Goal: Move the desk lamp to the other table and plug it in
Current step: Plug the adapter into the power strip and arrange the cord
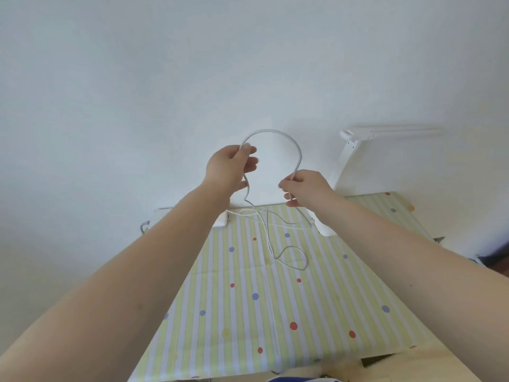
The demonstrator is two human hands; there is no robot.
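Pale, plain wall [165, 78] filled the upper half of the view, and below it lay a surface covered with a cloth of yellow and white stripes with red and blue dots [248, 312].

Both hands were raised above the far edge of this surface, each with a narrow grip on the same thin white cable [272, 131]. The left hand [230, 168] pinched the cable between thumb and fingertips, the other fingers loosely curled. The right hand [305, 188] pinched it lower, with the fingers closed around it. Between the two hands the cable rose in a round arch in front of the wall.

From each hand the cable fell down to the surface, where it lay in loose crossing loops near the far edge. One strand ran to a small white block [221, 220] at the far left edge; I could not tell what it was.

The white desk lamp [355, 155] stood at the far right side of the surface, near the wall, apart from the right hand. Its flat head [394, 132] pointed to the right, and its arm leaned down toward the base.
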